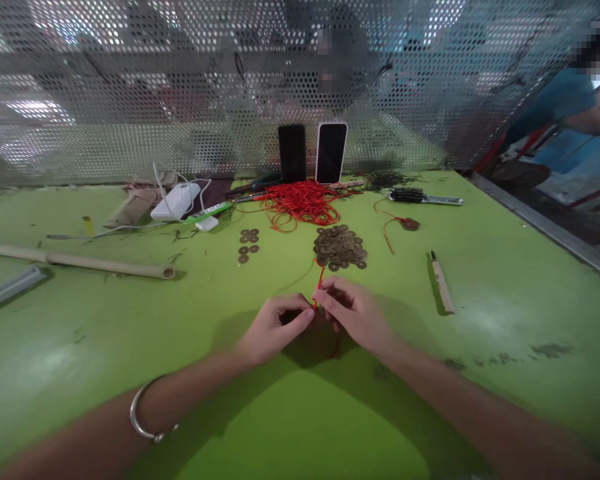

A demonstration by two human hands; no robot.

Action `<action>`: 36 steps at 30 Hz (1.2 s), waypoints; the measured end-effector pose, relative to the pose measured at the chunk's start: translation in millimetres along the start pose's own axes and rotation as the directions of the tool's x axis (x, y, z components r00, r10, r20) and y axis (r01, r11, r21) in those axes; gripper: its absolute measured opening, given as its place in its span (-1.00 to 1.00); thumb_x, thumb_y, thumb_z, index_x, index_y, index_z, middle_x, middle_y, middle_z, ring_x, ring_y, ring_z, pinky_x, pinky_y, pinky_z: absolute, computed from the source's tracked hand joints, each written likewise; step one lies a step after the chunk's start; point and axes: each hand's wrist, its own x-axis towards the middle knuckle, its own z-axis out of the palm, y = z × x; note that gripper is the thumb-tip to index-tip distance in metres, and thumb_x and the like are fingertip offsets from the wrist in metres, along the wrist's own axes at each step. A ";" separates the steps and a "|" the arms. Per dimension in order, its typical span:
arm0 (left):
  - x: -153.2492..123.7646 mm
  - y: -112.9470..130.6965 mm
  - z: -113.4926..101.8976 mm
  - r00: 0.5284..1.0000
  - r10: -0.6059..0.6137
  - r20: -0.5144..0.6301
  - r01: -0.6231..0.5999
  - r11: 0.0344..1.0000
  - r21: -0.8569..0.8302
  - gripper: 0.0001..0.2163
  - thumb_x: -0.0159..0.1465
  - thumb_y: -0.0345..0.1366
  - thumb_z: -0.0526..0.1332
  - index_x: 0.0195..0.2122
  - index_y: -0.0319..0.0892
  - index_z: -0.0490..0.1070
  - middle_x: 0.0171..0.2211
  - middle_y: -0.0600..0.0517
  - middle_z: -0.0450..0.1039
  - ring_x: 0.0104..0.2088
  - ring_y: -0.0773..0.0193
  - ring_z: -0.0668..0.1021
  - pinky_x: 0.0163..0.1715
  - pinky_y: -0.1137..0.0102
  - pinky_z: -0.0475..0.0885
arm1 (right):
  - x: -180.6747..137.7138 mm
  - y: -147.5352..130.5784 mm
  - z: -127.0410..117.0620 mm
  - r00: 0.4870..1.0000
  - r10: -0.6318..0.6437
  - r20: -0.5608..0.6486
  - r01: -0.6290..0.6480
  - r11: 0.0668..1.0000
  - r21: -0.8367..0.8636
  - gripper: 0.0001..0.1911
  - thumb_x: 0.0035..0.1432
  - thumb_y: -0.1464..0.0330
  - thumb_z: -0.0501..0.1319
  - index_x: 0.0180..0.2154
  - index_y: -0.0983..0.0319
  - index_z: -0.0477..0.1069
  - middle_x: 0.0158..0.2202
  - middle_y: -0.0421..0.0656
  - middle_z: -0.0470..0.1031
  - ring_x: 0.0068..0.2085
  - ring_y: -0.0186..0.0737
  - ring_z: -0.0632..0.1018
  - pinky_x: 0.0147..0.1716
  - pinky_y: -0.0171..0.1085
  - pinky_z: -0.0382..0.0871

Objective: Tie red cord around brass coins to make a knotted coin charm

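A short red cord (321, 277) runs upright between my two hands, above the green table. My left hand (283, 325) pinches its lower part between thumb and forefinger. Just above, my right hand (356, 308) grips the cord with thumb and fingertips; its other fingers curl below. A loose red end hangs in the shadow under my hands. Right beyond my fingertips lies a heap of brown holed coins (340, 247). Several more such coins (249, 237) lie flat in a small group to the left of the heap.
Behind the coins lies a tangle of red cord (303, 202), with a black phone (293, 153) and a white-edged phone (331, 153) propped on the mesh. A hairbrush (425, 197), a wooden-handled tool (441, 285), a bamboo pole (105, 263) and a white power strip (175, 201) lie around.
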 end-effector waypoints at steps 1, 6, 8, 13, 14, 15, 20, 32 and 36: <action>0.0 -0.6 -0.2 1.000 -0.010 -0.006 0.009 1.000 -0.011 -0.74 0.25 -0.22 0.13 -0.49 -0.26 0.45 -0.52 0.06 0.35 -0.48 0.38 0.37 -0.46 0.49 0.26 | -0.5 0.2 0.1 1.000 -0.019 -0.014 0.018 1.000 -0.011 -0.74 0.20 0.14 0.12 -0.34 0.21 0.30 -0.58 -0.31 0.28 -0.61 -0.43 0.34 -0.64 -0.43 0.22; 0.5 -2.9 -0.3 0.989 -0.093 -0.111 0.076 0.987 -0.143 -0.72 0.25 -0.17 0.12 -0.44 -0.27 0.46 -0.55 0.08 0.33 -0.53 0.40 0.35 -0.52 0.51 0.25 | -4.1 -1.4 0.4 0.998 -0.060 -0.001 0.059 0.987 -0.149 -0.73 0.19 0.14 0.12 -0.35 0.22 0.29 -0.55 -0.29 0.28 -0.57 -0.41 0.34 -0.62 -0.42 0.20; 1.2 -3.2 0.5 0.977 -0.122 -0.174 0.086 0.975 -0.205 -0.76 0.21 -0.17 0.18 -0.39 -0.27 0.47 -0.50 0.05 0.39 -0.49 0.39 0.38 -0.49 0.51 0.28 | -5.6 -2.7 1.8 0.994 -0.070 0.084 0.089 0.962 -0.258 -0.72 0.18 0.15 0.14 -0.40 0.24 0.31 -0.56 -0.27 0.31 -0.55 -0.40 0.34 -0.60 -0.41 0.17; 2.7 -3.7 2.9 0.968 -0.162 -0.192 0.112 0.962 -0.249 -0.79 0.14 -0.20 0.26 -0.32 -0.26 0.49 -0.41 0.00 0.48 -0.44 0.37 0.44 -0.45 0.52 0.33 | -8.8 -4.7 4.9 0.985 -0.095 0.146 0.143 0.918 -0.369 -0.71 0.27 0.22 0.02 -0.43 0.24 0.29 -0.56 -0.27 0.31 -0.56 -0.41 0.31 -0.58 -0.40 0.11; 2.7 -3.9 3.3 0.965 -0.171 -0.199 0.120 0.962 -0.247 -0.78 0.14 -0.18 0.25 -0.33 -0.26 0.49 -0.43 0.01 0.48 -0.46 0.38 0.43 -0.47 0.52 0.33 | -9.1 -5.0 4.7 0.984 -0.105 0.145 0.153 0.912 -0.380 -0.72 0.27 0.25 0.01 -0.43 0.24 0.27 -0.56 -0.27 0.30 -0.56 -0.41 0.31 -0.58 -0.40 0.10; 2.6 -4.2 3.6 0.962 -0.176 -0.210 0.122 0.962 -0.244 -0.78 0.15 -0.17 0.25 -0.33 -0.25 0.49 -0.44 0.02 0.48 -0.48 0.39 0.42 -0.49 0.52 0.32 | -9.1 -5.2 4.2 0.982 -0.116 0.147 0.165 0.905 -0.393 -0.73 0.27 0.27 0.01 -0.45 0.23 0.26 -0.56 -0.27 0.29 -0.56 -0.40 0.31 -0.58 -0.39 0.09; 3.1 -6.4 4.4 0.959 -0.154 -0.237 0.098 0.968 -0.232 -0.76 0.15 -0.15 0.24 -0.30 -0.24 0.51 -0.46 0.03 0.46 -0.51 0.41 0.40 -0.50 0.53 0.32 | -9.0 -6.1 0.7 0.975 -0.145 0.167 0.206 0.872 -0.445 -0.73 0.23 0.32 0.04 -0.52 0.23 0.19 -0.60 -0.29 0.23 -0.54 -0.39 0.29 -0.56 -0.38 0.06; 5.7 -8.1 -3.5 0.986 -0.105 -0.128 0.071 0.967 -0.243 -0.71 0.15 -0.13 0.24 -0.24 -0.26 0.50 -0.49 0.04 0.40 -0.51 0.41 0.37 -0.49 0.52 0.30 | 4.3 5.5 -5.1 0.988 0.106 0.113 -0.110 0.994 0.026 -0.70 0.23 0.19 0.04 -0.08 0.19 0.30 -0.52 -0.31 0.34 -0.65 -0.46 0.34 -0.66 -0.43 0.17; 8.0 -9.8 -4.5 0.991 -0.085 -0.101 0.056 0.962 -0.266 -0.70 0.13 -0.12 0.26 -0.27 -0.28 0.49 -0.50 0.04 0.40 -0.52 0.41 0.37 -0.49 0.52 0.31 | 11.1 5.8 -5.2 0.990 0.061 0.128 -0.074 0.992 0.102 -0.68 0.14 0.15 0.15 -0.15 0.23 0.36 -0.53 -0.30 0.34 -0.63 -0.47 0.31 -0.65 -0.43 0.20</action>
